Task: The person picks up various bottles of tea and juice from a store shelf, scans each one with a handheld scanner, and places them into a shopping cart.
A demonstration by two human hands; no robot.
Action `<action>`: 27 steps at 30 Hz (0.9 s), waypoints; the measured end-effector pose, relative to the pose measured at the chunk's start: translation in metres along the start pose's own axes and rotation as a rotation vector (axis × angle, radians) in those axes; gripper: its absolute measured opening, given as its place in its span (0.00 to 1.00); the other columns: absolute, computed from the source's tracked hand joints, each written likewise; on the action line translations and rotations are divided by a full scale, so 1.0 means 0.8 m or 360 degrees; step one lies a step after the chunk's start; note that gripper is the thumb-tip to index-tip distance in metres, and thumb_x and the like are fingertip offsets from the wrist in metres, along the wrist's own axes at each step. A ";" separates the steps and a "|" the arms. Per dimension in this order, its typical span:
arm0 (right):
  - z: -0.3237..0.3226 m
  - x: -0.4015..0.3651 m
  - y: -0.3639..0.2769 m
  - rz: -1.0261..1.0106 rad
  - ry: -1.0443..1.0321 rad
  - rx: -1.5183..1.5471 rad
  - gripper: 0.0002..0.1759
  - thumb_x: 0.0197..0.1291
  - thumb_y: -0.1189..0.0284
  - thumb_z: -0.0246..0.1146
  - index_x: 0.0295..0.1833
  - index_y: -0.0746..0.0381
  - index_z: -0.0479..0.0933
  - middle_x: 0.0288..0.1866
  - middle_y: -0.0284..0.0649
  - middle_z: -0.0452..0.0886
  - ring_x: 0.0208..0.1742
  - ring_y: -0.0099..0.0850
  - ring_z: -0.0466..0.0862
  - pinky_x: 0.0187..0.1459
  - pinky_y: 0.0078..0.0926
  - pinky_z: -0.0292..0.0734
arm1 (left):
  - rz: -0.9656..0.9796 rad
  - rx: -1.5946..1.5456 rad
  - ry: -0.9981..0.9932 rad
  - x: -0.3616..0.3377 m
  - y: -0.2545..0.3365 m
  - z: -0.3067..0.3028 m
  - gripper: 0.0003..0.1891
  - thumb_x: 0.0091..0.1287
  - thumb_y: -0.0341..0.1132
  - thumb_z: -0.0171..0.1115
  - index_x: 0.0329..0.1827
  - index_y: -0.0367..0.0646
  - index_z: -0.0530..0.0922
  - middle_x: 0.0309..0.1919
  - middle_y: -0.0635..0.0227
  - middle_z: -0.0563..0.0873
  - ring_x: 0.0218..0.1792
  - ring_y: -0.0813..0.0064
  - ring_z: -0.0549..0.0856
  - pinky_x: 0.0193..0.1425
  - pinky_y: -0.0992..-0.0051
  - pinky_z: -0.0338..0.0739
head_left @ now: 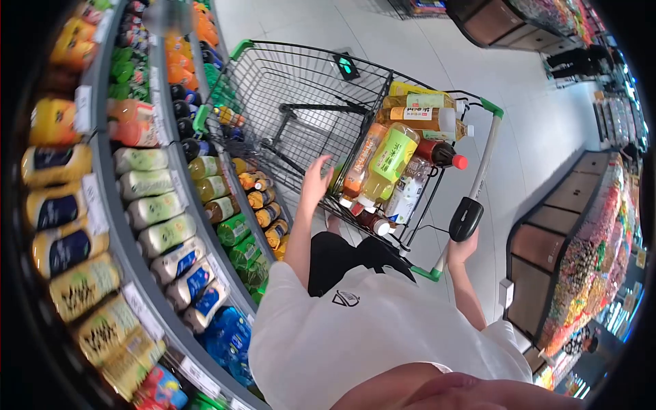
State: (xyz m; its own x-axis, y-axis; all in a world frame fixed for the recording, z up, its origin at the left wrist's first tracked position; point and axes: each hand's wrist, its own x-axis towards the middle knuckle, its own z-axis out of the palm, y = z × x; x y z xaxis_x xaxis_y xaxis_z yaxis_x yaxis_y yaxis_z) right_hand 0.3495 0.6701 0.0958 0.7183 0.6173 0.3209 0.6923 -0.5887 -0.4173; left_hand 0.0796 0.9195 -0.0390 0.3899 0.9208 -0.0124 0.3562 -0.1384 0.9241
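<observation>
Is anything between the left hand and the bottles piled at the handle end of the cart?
Nothing visible does. The left hand, open, hangs over the cart's wire basket right beside the orange-labelled bottle; only a narrow gap shows between them. The right hand grips the handle, off to the side.

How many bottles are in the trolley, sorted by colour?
Yellow or amber bottles: 2
Orange-label bottle: 1
Green-label bottle: 1
Red-capped bottles: 2
Clear, blue-label bottle: 1
Total showing in the trolley: 7
</observation>
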 end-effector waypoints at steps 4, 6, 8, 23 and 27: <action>-0.005 -0.001 0.012 -0.0038 -0.0111 0.0158 0.13 0.37 0.78 0.61 0.32 0.60 0.69 0.27 0.41 0.71 0.31 0.41 0.73 0.32 0.29 0.64 | -0.0048 0.0142 0.0094 -0.097 0.065 -0.018 0.17 0.56 0.34 0.57 0.48 0.41 0.70 0.43 0.55 0.77 0.46 0.57 0.76 0.50 0.68 0.70; -0.012 0.000 0.013 -0.0009 -0.0317 0.0060 0.16 0.37 0.82 0.59 0.38 0.64 0.70 0.34 0.45 0.74 0.37 0.45 0.74 0.38 0.36 0.67 | -0.0151 0.0117 -0.0023 -0.137 0.097 -0.012 0.18 0.55 0.34 0.58 0.49 0.43 0.70 0.44 0.55 0.77 0.45 0.57 0.77 0.48 0.67 0.71; -0.013 0.004 0.015 -0.0232 -0.0255 0.0109 0.17 0.35 0.81 0.59 0.38 0.64 0.69 0.34 0.44 0.73 0.37 0.44 0.73 0.37 0.36 0.67 | -0.0223 0.0123 -0.0148 -0.166 0.117 0.007 0.17 0.55 0.36 0.58 0.49 0.47 0.70 0.43 0.56 0.77 0.43 0.57 0.78 0.45 0.67 0.73; -0.090 -0.061 0.007 -0.0866 -0.0940 -0.0013 0.27 0.33 0.73 0.66 0.44 0.62 0.66 0.39 0.45 0.74 0.36 0.45 0.77 0.35 0.39 0.73 | -0.0177 0.0308 -0.0261 -0.371 0.235 0.180 0.30 0.56 0.32 0.55 0.63 0.53 0.57 0.41 0.52 0.76 0.38 0.55 0.78 0.42 0.63 0.73; -0.095 -0.065 0.000 -0.0819 -0.1035 0.0042 0.24 0.35 0.72 0.66 0.41 0.62 0.67 0.33 0.47 0.76 0.33 0.47 0.78 0.35 0.40 0.74 | -0.0053 0.0366 -0.0200 -0.377 0.269 0.196 0.22 0.54 0.32 0.54 0.55 0.51 0.67 0.44 0.58 0.74 0.40 0.56 0.77 0.42 0.65 0.73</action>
State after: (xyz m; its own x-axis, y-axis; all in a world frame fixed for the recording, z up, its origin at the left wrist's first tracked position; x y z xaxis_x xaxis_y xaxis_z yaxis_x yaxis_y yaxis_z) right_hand 0.3177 0.5981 0.1438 0.1236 0.9895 -0.0752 0.9158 -0.1429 -0.3753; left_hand 0.1718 0.5546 0.1034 0.4718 0.8758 -0.1018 0.5487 -0.2012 0.8115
